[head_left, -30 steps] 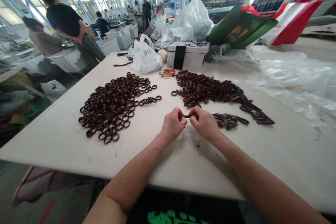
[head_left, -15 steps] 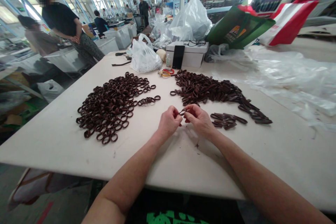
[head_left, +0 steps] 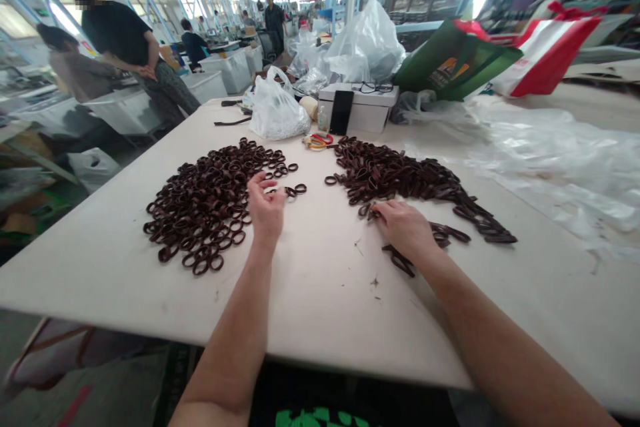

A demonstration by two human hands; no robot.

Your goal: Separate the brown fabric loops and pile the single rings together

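My left hand (head_left: 267, 208) is at the right side of a heap of round dark brown loops (head_left: 200, 203), its fingers apart and holding nothing that I can see. Part of a short row of loops is hidden behind it. On the other side, my right hand (head_left: 404, 225) has its fingertips closed on a dark brown loop (head_left: 371, 211) at the near edge of a second heap. That heap (head_left: 400, 172) is made of flatter, elongated loops. A few flattened loops (head_left: 400, 261) lie partly under the right hand.
Scissors (head_left: 318, 141) with red and yellow handles lie between the heaps on the pale table (head_left: 320, 307). Behind stand a white plastic bag (head_left: 278, 107), a phone (head_left: 342, 112), a white box (head_left: 370, 107) and a green bag (head_left: 453, 60). Clear plastic sheeting (head_left: 555, 140) covers the right. People stand and sit beyond.
My hands have parted from the loop they held together. The left moved left to the round loops and opened; the right came down on loops at the right heap, where some shifted nearer.
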